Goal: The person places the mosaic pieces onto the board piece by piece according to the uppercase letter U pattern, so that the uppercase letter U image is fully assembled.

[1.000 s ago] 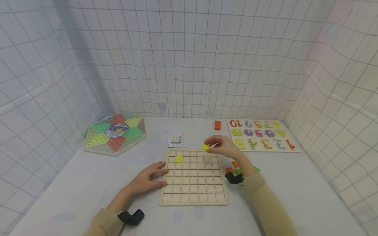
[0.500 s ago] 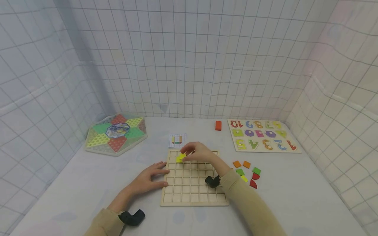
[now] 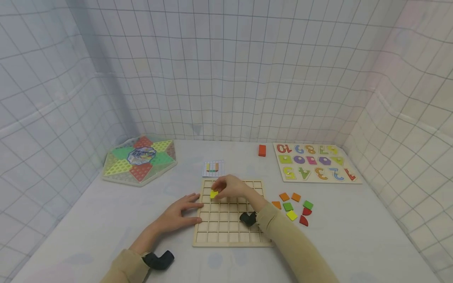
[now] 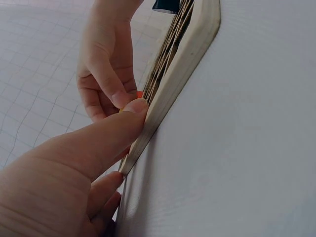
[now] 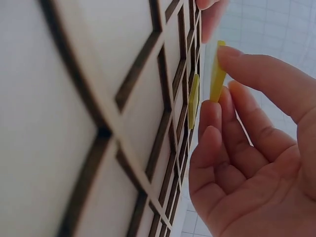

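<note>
Thumb and fingertips of my right hand [image 3: 231, 186] pinch a yellow square tile [image 5: 217, 74], held just off the wooden grid board [image 3: 223, 226]. A second yellow tile [image 5: 193, 101] sits on the board close by, in the right wrist view. In the head view, yellow shows at the fingertips near the board's upper left, partly covered by the hand. My left hand [image 3: 177, 216] lies at the board's left edge, its fingers extended and touching the frame. The left wrist view shows its thumb [image 4: 116, 131] against the board's side.
Right of the board lie several loose tiles: orange [image 3: 284, 197], green [image 3: 288, 206], yellow [image 3: 291, 215] and red quarter-circles [image 3: 303, 220]. A pattern card [image 3: 213, 168] lies behind the board. Farther out are a number puzzle [image 3: 315, 179], a red block [image 3: 262, 150] and a star-patterned game box [image 3: 139, 161].
My right hand has carried the yellow tile leftward from the board's upper right to its upper left, then slightly nearer. The loose tiles came into view. My left hand stays put.
</note>
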`<state>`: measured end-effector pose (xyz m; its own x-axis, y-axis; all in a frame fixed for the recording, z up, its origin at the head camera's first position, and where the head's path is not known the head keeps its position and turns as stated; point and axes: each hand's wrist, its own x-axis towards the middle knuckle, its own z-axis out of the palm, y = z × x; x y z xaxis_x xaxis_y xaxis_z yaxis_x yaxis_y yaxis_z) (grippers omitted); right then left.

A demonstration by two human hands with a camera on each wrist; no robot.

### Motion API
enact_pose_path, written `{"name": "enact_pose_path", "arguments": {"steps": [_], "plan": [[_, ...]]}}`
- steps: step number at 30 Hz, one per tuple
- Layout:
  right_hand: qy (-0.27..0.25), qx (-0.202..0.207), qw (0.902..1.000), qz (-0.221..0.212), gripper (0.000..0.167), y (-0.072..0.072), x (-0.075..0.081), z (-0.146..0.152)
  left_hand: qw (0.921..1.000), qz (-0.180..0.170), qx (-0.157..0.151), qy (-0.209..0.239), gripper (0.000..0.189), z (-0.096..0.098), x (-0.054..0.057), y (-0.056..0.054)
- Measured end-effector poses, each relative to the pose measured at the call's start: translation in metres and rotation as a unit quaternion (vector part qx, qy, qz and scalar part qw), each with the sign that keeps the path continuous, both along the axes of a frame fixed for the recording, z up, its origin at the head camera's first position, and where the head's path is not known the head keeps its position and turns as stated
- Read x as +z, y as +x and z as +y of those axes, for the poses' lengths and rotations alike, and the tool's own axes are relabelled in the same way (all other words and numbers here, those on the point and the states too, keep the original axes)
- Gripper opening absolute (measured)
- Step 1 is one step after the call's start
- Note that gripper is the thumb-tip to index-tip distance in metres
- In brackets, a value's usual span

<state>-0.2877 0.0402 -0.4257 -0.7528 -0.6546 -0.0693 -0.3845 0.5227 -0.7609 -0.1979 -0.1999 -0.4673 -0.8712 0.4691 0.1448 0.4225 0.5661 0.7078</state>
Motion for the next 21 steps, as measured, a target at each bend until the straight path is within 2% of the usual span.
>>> {"name": "enact_pose_path", "arguments": {"steps": [14, 21], "plan": [[0.01, 0.019, 0.9997, -0.009, 0.029, -0.0027, -0.0075, 0.0008, 1.0, 0.004, 0.001, -0.003, 0.05, 0.0001, 0.0005, 0.0002], [0.009, 0.025, 0.9996, -0.005, 0.03, -0.0006, -0.0063, 0.0, 1.0, 0.002, 0.001, -0.003, 0.049, 0.0007, 0.0006, 0.0002]]}}
